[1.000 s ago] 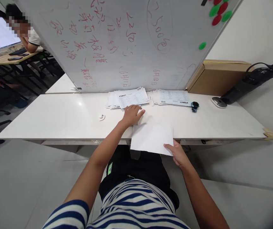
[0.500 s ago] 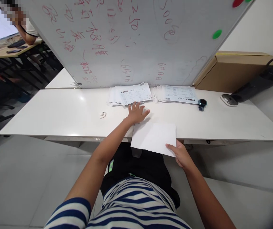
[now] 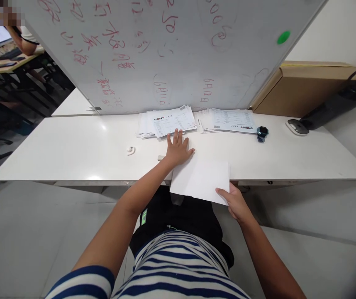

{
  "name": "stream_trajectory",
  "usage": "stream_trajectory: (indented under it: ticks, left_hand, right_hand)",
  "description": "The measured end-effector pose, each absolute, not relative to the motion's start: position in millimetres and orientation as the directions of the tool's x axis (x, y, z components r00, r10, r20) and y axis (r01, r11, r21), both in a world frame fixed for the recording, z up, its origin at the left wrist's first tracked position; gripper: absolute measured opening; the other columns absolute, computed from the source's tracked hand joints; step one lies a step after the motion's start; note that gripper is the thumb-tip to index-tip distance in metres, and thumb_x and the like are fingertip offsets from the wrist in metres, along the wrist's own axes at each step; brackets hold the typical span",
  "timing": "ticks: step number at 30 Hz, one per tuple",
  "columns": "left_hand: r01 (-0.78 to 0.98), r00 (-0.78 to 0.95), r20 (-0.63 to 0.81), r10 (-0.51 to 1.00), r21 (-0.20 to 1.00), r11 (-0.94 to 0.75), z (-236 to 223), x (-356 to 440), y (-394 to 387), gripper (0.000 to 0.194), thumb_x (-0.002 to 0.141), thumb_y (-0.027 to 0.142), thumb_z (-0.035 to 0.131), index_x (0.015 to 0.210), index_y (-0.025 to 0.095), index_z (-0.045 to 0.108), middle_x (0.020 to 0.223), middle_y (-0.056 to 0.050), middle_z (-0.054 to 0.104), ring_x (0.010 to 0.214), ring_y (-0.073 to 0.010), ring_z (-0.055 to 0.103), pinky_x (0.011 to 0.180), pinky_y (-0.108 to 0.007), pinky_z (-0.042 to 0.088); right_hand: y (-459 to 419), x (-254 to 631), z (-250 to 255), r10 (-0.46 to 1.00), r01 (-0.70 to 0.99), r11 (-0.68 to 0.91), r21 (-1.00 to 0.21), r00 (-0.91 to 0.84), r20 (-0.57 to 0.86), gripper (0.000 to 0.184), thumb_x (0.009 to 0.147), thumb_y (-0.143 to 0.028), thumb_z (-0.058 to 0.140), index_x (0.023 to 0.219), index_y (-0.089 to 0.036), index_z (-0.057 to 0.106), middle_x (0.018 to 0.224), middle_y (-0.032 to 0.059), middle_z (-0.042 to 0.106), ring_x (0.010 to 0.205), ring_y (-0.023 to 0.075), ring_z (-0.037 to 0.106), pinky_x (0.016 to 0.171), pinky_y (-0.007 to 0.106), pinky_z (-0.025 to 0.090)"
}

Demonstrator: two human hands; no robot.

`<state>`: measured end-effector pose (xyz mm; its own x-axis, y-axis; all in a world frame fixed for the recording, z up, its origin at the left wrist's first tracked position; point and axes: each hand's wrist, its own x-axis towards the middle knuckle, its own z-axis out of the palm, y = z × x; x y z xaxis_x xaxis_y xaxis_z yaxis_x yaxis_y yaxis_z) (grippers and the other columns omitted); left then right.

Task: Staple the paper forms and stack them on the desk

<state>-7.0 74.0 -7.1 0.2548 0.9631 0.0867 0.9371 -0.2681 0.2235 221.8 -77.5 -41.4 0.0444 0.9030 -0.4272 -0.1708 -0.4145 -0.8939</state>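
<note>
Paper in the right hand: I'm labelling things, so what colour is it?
The paper is white on top, seen best in the head view.

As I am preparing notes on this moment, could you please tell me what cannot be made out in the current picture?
In the head view:
Right hand: fingers underneath, hidden by the white paper.
Small pale object: partly covered, apparently by the left hand or wrist.
Left paper stack: fine print too small to read.
Black bottle: upper end cut off by the right edge.
</note>
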Motion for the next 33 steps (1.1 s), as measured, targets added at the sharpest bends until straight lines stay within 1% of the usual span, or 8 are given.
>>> stream_trajectory:
  ticks: [5,9,13,15,19,23,27,33]
  left_hand:
    - [0.933,0.149,0.146,0.978,0.308,-0.188,-1,-9,73,0.057,0.091,0.058,0.037,0.131,0.019,0.051,0.159,-0.012,0.018,0.147,-0.0356,-0.007,0.114,-0.063,-0.007]
    - [0.889,0.073,0.251,0.965,0.423,-0.177,18,-18,74,0.046,0.096,0.054,0.031,0.119,0.027,0.06,0.153,-0.005,0.036,0.147,-0.0318,0.013,0.115,-0.062,0.004]
    - [0.766,0.022,0.349,0.937,0.596,-0.24,30,-50,56,0.054,0.1,0.048,0.014,0.12,0.025,0.058,0.13,-0.006,0.06,0.129,-0.0227,0.047,0.113,-0.048,0.027]
    - [0.739,0.065,0.345,0.936,0.613,-0.278,24,-70,39,0.053,0.1,0.051,0.019,0.124,0.022,0.056,0.129,-0.007,0.06,0.125,-0.0218,0.05,0.108,-0.041,0.036]
    - [0.811,0.173,0.213,0.962,0.523,-0.261,-1,-101,7,0.051,0.089,0.059,0.047,0.123,0.023,0.057,0.133,-0.007,0.057,0.132,-0.0287,0.042,0.114,-0.048,0.024]
    - [0.771,0.152,0.165,0.974,0.598,-0.221,-15,-112,-1,0.051,0.085,0.057,0.055,0.126,0.027,0.054,0.132,-0.005,0.059,0.128,-0.026,0.048,0.117,-0.049,0.014]
    - [0.762,0.158,0.175,0.972,0.604,-0.233,-17,-111,5,0.041,0.081,0.05,0.063,0.114,0.027,0.059,0.127,-0.004,0.062,0.123,-0.0262,0.052,0.116,-0.05,0.016]
    - [0.783,0.17,0.185,0.968,0.571,-0.247,-19,-111,6,0.032,0.081,0.045,0.063,0.107,0.026,0.06,0.126,-0.004,0.063,0.12,-0.026,0.054,0.113,-0.049,0.022]
  right_hand:
    - [-82,216,-42,0.915,-0.161,-0.385,-0.909,0.064,-0.399,0.052,0.064,-0.035,0.078,0.112,-0.017,0.065,0.106,0.008,0.073,0.092,0.026,0.068,0.082,0.038,0.052]
    - [-85,210,-41,0.924,-0.134,-0.363,-0.922,0.079,-0.375,0.051,0.064,-0.036,0.077,0.11,-0.017,0.067,0.106,0.0084,0.073,0.092,0.0272,0.068,0.081,0.039,0.053]
    - [-87,217,-43,0.938,-0.104,-0.323,-0.941,0.1,-0.333,0.05,0.065,-0.038,0.077,0.11,-0.018,0.067,0.108,0.0079,0.073,0.096,0.028,0.067,0.086,0.042,0.052]
    - [-88,228,-43,0.938,-0.104,-0.306,-0.946,0.137,-0.318,0.051,0.065,-0.04,0.078,0.11,-0.019,0.067,0.11,0.0082,0.072,0.098,0.0284,0.067,0.09,0.044,0.051]
    - [-80,250,-39,0.927,-0.11,-0.261,-0.959,0.248,-0.28,0.052,0.065,-0.041,0.079,0.11,-0.019,0.067,0.11,0.0084,0.072,0.1,0.0282,0.067,0.095,0.046,0.049]
    - [-38,251,-36,0.957,-0.059,-0.061,-0.996,0.281,-0.075,0.051,0.069,-0.041,0.077,0.114,-0.02,0.065,0.114,0.0073,0.07,0.108,0.026,0.064,0.1,0.044,0.046]
    - [20,238,-44,0.968,0.005,0.079,-0.997,0.237,0.078,0.05,0.073,-0.042,0.072,0.115,-0.019,0.062,0.112,0.0083,0.07,0.108,0.0241,0.063,0.1,0.045,0.045]
    - [45,235,-68,0.906,0.12,0.157,-0.98,0.377,0.191,0.045,0.076,-0.04,0.067,0.115,-0.019,0.061,0.114,0.0085,0.068,0.109,0.0227,0.061,0.101,0.045,0.044]
